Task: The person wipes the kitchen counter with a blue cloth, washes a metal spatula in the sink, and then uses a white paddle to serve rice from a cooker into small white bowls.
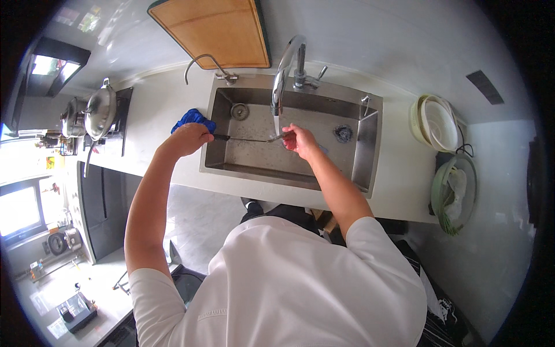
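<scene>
My left hand grips the black handle of a long, thin metal kitchen utensil at the left rim of the stainless steel sink. The utensil stretches across the basin, nearly level. At its far end, the fingers of my right hand close on the head, which they partly hide, so its exact kind cannot be told. Water runs from the chrome gooseneck faucet just beside my right fingers. A crumpled blue cloth lies on the counter, directly behind my left hand.
A drain and a dark mesh scrubber are on the sink floor. A smaller curved tap and a wooden cutting board stand behind. Pans sit at left. White baskets and a green bowl are at right.
</scene>
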The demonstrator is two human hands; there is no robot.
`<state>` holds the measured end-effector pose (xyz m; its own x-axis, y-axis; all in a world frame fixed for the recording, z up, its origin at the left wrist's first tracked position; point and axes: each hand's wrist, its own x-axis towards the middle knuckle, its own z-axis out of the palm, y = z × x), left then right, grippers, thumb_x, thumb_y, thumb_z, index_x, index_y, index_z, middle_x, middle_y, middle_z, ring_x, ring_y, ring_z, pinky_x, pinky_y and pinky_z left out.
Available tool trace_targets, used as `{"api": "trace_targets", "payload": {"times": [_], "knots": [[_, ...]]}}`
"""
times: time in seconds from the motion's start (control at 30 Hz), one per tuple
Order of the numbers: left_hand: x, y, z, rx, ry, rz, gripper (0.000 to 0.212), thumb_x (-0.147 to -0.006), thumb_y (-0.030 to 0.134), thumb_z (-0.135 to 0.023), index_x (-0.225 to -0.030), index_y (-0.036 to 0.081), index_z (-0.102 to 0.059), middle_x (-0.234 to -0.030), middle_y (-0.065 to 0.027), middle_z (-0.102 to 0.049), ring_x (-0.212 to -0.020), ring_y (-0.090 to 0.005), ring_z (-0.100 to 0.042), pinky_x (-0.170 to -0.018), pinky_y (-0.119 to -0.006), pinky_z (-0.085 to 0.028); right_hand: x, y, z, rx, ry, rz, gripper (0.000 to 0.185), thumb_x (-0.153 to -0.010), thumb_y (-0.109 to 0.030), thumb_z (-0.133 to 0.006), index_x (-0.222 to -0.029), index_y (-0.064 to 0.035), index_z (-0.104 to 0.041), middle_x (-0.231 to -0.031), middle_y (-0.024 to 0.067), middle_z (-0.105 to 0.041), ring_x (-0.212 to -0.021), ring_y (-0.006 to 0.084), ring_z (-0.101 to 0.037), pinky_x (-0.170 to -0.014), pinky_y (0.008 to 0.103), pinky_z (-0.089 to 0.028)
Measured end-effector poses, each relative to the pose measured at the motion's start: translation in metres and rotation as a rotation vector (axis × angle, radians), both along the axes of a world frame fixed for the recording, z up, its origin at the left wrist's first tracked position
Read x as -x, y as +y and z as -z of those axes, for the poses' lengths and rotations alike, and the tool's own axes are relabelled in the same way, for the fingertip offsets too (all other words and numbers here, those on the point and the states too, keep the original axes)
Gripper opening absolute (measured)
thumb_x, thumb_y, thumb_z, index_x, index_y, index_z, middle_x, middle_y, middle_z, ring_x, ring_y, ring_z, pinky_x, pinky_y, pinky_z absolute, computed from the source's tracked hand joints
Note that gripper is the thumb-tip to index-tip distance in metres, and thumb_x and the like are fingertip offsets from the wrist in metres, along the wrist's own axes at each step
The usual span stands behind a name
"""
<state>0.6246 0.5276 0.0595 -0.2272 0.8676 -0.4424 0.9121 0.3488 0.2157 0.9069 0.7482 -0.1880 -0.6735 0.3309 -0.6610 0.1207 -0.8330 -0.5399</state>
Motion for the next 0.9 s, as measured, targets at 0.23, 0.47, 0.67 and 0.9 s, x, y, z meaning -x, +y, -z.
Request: {"api": "trace_targets", "payload": {"times": [0.23,0.47,0.67,0.9], "knots": [[0.0,-0.001,0.019,0.289,-0.669,-0.564,0.041,-0.106,0.038,-0.059,-0.097,0.004,-0.079,-0.066,-0.0014,-0.06,-0.06,-0.012,-0.052,-0.057,-0.029,-0.043,-0.011,0.014,0.012,-0.126,-0.098,-0.078,0.029,-0.106,-0.037,-0.059,-0.106,-0.01,-0.07,-0.074,-0.0025,-0.06,-0.061,0.0116,-0.052,-0.057,0.0296,-0.044],[0.018,-0.016,0.035,0.194,-0.946,-0.771,0.039,-0.106,0.036,-0.062,-0.1,0.001,-0.077,-0.062,0.0021,-0.053,-0.055,-0.0081,-0.043,-0.052,-0.026,-0.035,-0.007,0.018,0.01,-0.141,0.078,-0.155,0.022,-0.105,-0.018,-0.056,-0.121,-0.0102,-0.07,-0.088,-0.0024,-0.068,-0.07,0.0068,-0.057,-0.058,0.0228,-0.043],[0.015,-0.011,0.039,0.203,-0.998,-0.894,0.041,-0.106,0.039,-0.062,-0.097,0.001,-0.075,-0.065,0.0,-0.057,-0.053,-0.0082,-0.045,-0.05,-0.026,-0.036,-0.02,0.023,-0.005,-0.177,0.09,-0.109,0.031,-0.103,-0.015,-0.058,-0.133,-0.0109,-0.068,-0.097,-0.0016,-0.07,-0.071,0.0067,-0.057,-0.061,0.0222,-0.044],[-0.009,0.034,0.091,0.177,-1.12,-0.889,0.034,-0.105,0.039,-0.063,-0.096,0.006,-0.069,-0.076,-0.0037,-0.066,-0.054,-0.0094,-0.051,-0.045,-0.025,-0.038,-0.093,0.068,-0.044,-0.322,-0.033,0.006,0.033,-0.1,-0.016,-0.066,-0.132,-0.0095,-0.069,-0.106,0.0007,-0.071,-0.079,0.0087,-0.06,-0.067,0.0229,-0.048]]}}
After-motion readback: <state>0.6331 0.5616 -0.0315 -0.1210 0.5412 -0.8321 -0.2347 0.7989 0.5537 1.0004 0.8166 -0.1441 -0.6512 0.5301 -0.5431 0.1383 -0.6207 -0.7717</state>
